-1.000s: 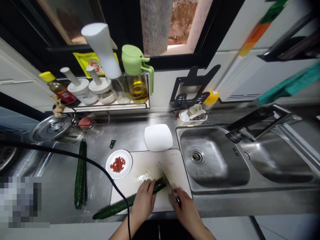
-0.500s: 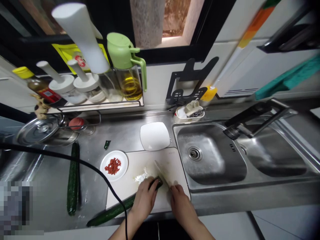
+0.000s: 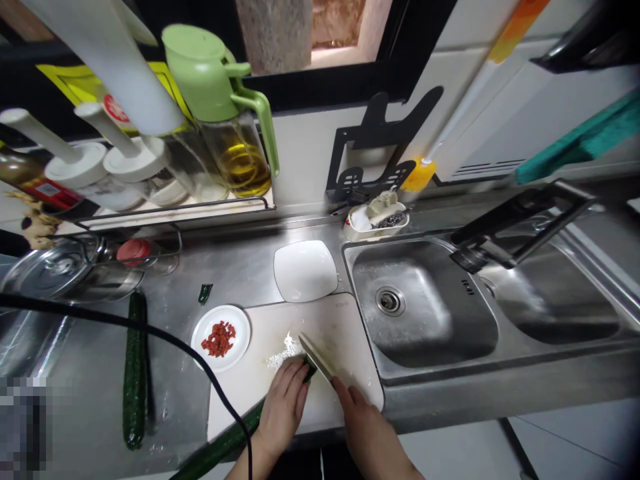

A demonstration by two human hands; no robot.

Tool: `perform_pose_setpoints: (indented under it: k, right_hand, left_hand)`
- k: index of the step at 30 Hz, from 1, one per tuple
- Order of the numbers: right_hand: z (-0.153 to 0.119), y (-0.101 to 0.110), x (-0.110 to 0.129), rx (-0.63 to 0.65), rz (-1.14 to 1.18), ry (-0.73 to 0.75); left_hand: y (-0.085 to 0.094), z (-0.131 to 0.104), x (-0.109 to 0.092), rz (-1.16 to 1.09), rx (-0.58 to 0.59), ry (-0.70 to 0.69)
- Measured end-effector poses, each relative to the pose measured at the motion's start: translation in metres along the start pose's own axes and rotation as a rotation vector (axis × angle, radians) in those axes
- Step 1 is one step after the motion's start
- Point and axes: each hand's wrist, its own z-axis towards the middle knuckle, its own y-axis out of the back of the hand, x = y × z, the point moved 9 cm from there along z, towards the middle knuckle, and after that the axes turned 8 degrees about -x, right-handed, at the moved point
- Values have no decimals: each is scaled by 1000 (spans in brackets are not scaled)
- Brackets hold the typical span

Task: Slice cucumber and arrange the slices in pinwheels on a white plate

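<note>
Left hand (image 3: 284, 402) fingers curled over cucumber (image 3: 233, 437) crossing cutting board's (image 3: 325, 417) near-left edge; right hand (image 3: 364, 417) fingers closed around knife (image 3: 316, 357), blade at cucumber end, bare board toward right edge

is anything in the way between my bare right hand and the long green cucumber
Only the steel-bladed knife held in your right hand, its blade beside one end of the cucumber; nothing else visible stands between.

The right hand (image 3: 369, 427) hides the handle of the knife (image 3: 317, 358); the bottom edge crops the held cucumber (image 3: 220, 448).
</note>
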Motion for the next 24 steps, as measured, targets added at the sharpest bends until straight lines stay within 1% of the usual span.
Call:
perform_pose_setpoints:
  k: [3,8,15,19,24]
  right_hand:
    - [-19,-8,3,-40,-1,48]
    - [-36,-23,1,-79,-37,29]
    - [-40,-32,-4,-100,34,19]
    - [-40,-32,-8,-117,53,20]
    - [-39,-32,-8,-48,64,103]
  left_hand:
    - [-3,-3,0,41,-6,-29]
    - [-5,-5,0,77,-8,-51]
    - [-8,-7,2,95,4,-44]
    - [-9,-8,3,97,10,-47]
    - [-11,-10,4,100,6,-53]
